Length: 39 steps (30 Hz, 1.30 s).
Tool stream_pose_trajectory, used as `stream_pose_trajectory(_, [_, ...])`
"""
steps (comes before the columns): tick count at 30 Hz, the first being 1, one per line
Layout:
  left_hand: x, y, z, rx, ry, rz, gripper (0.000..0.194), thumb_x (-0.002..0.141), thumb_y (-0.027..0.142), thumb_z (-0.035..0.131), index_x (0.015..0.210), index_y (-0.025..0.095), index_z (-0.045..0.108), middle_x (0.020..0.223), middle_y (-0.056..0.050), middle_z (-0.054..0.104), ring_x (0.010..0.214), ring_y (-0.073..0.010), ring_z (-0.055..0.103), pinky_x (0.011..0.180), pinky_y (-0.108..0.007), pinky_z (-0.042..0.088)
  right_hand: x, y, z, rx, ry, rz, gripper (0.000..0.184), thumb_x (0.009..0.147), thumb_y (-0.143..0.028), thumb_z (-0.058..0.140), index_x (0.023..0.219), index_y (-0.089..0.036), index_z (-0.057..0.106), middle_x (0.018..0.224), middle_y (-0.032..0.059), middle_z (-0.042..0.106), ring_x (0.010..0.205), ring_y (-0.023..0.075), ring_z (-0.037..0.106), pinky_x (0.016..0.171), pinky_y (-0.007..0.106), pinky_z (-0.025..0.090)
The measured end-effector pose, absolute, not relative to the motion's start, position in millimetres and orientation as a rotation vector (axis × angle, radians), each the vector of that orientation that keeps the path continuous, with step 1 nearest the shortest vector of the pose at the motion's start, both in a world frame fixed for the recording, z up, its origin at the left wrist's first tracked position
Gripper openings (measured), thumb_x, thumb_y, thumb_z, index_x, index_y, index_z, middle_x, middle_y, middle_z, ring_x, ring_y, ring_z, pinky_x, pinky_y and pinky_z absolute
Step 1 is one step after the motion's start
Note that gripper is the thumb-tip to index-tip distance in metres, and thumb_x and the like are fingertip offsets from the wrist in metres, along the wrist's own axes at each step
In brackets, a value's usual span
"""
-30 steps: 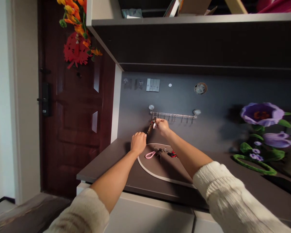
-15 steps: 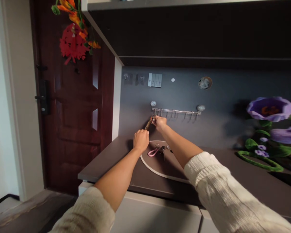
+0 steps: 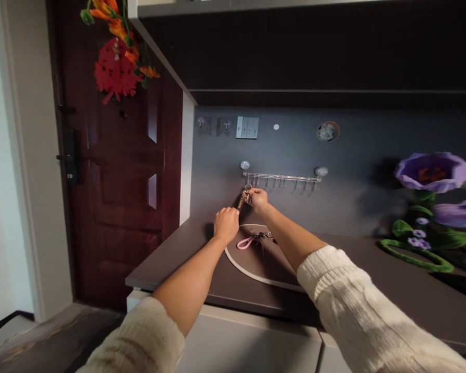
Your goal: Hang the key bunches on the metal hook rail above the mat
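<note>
Keys [image 3: 247, 196] pinched in right hand's grip [image 3: 258, 201] under hook rail [image 3: 281, 178]; left hand's grip [image 3: 226, 225] closed beside fob [image 3: 241, 201].

Keyring [image 3: 247, 196] half-hidden by right hand [image 3: 258, 201]

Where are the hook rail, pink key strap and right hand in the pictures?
Hook rail [image 3: 281, 178]: head view, middle of the bar.
Pink key strap [image 3: 245, 243]: head view, the loop.
Right hand [image 3: 258, 201]: head view, back of the hand.

Two bare forearms reach forward and inward from the lower corners. The left hand [image 3: 226, 225] is curled, its knuckles uppermost. The right hand [image 3: 257, 201] sits just beyond it and slightly higher, fingers pinched together, the two hands nearly meeting.
</note>
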<state>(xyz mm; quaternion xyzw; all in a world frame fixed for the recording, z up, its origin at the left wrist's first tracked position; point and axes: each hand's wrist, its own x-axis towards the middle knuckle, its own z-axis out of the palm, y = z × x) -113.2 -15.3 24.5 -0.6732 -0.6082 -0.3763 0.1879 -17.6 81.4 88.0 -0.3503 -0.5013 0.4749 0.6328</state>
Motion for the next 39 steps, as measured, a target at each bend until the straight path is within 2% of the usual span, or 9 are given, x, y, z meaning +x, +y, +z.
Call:
stream_pose_trajectory(5, [-113,-15,23,-1.891,-1.694,-1.044,0.033,0.090,0.025,0.028,0.085,0.017,0.059,0.088,-0.008,0.062,0.086,-0.0184,0.053,0.076,-0.031,0.038,-8,78,82,-0.856,-1.145,1.071,0.011,0.079,-0.008,0.046,0.076,-0.018,0.045,0.056,-0.0045,0.054,0.049,0.0060,0.054,0.049,0.019,0.051])
stream_pose_trajectory(12, [-111,-15,23,-1.953,-1.658,-1.021,0.031,0.090,0.025,0.029,0.084,0.017,0.059,0.089,-0.007,0.062,0.086,-0.0177,0.054,0.078,-0.030,0.039,8,67,75,-0.936,-1.167,1.104,0.017,0.079,-0.004,0.045,0.087,-0.018,0.041,0.058,-0.0050,0.051,0.048,0.0057,0.054,0.052,0.020,0.052])
stream_pose_trajectory(21, [-106,-18,21,-2.112,-1.529,-1.050,0.029,0.088,0.028,0.034,0.084,0.018,0.061,0.090,-0.006,0.063,0.088,-0.0168,0.054,0.080,-0.029,0.040,37,27,61,-0.889,-1.202,1.174,0.018,0.076,-0.001,0.048,0.083,-0.017,0.044,0.058,-0.0039,0.052,0.048,0.0077,0.056,0.055,0.024,0.054])
stream_pose_trajectory(30, [-95,-25,16,-2.383,-1.456,-0.928,0.020,0.080,0.028,0.046,0.084,0.019,0.064,0.085,-0.005,0.064,0.086,-0.0174,0.055,0.081,-0.029,0.042,64,-7,28,-1.009,-1.319,1.057,0.011,0.077,-0.004,0.047,0.080,-0.015,0.048,0.060,-0.0029,0.054,0.042,0.0071,0.052,0.042,0.020,0.046])
stream_pose_trajectory(35, [-94,-24,10,-2.407,-1.554,-0.823,0.025,0.080,0.033,0.045,0.084,0.019,0.066,0.088,-0.006,0.065,0.085,-0.0187,0.056,0.077,-0.030,0.043,71,-9,11,-1.101,-1.539,0.805,0.009,0.077,-0.007,0.049,0.079,-0.015,0.051,0.055,-0.0047,0.053,0.035,0.0053,0.044,0.038,0.018,0.037])
stream_pose_trajectory(39, [-94,-21,7,-2.414,-1.640,-0.771,0.030,0.080,0.039,0.045,0.079,0.018,0.067,0.084,-0.007,0.065,0.078,-0.0177,0.058,0.070,-0.027,0.042,70,-4,5,-1.144,-1.692,0.663,0.008,0.074,-0.008,0.051,0.075,-0.016,0.054,0.052,-0.0054,0.053,0.035,0.0051,0.044,0.042,0.018,0.036])
